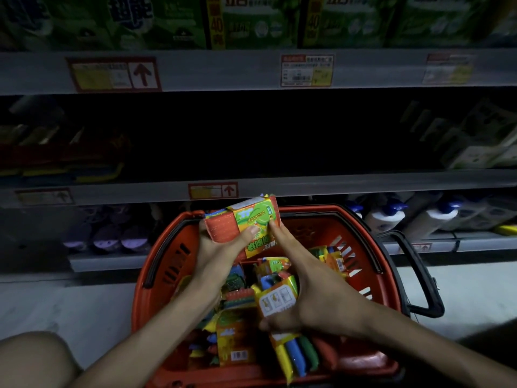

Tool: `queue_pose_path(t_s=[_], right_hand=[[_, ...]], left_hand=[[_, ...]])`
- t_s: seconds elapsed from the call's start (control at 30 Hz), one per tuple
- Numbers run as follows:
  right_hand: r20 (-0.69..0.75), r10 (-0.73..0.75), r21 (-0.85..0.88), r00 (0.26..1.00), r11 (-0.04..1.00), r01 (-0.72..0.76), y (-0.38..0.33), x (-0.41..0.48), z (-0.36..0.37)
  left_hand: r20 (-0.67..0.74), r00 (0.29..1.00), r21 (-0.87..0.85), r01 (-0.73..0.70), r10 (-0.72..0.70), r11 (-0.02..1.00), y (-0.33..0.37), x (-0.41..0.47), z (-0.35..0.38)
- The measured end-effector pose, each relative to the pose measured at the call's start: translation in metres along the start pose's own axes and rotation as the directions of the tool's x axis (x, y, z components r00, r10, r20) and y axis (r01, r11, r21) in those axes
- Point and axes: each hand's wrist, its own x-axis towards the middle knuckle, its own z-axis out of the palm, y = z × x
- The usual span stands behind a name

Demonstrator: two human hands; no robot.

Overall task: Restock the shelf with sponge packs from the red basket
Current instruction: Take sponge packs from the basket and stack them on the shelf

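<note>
The shelf [279, 179] takes up the whole top half, and its middle level is seen as a dark open gap dead ahead. That gap is guessed to be the slot to be filled, though nothing can be made out at the back of it. Other stock [475, 141] is seen off to the side on that level.

The basket [156, 256] is parked just in front of the shelf and is loaded with loose packs [237, 348]. There look to be well over 10, so the job is judged to be far from done.

2 packs are in hand:

- **Top pack:** The top pack [246, 217] is held up over the basket's far rim, just under the shelf edge. It is gripped by the left hand [221, 249], with the thumb laid across its front and the fingers wrapped behind.
- **Second pack:** The second pack [277, 302], white label up, is clamped low over the pile by the right hand [321, 298], between thumb and curled fingers. That hand's index finger [275, 229] is stretched out and touches the top pack's edge.

The step in hand is judged to be gathering, and nothing is being placed yet. Next, both packs would need to be raised clear of the rim, carried forward into the gap and set down squarely. The right-hand grip looks a bit partial, so a firmer hold is probably called for before the lift.
</note>
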Motion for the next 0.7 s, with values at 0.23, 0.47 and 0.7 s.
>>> queue_pose_path(t_s=[0.23,0.47,0.7], right_hand=[[-0.060,-0.019,0.102,0.998,0.994,0.025,0.005,0.004,-0.010],[-0.135,0.254,0.473,0.958,0.866,-0.163,0.006,0.012,-0.034],[-0.237,0.311,0.425,0.920,0.885,-0.190,0.024,0.038,-0.023]], left_hand=[[0.009,0.998,-0.067,0.060,-0.060,0.996,0.008,0.006,0.000],[-0.058,0.974,-0.281,0.196,-0.221,0.939,0.023,0.003,-0.017],[-0.064,0.966,-0.378,0.210,-0.251,0.902,0.032,0.004,-0.037]])
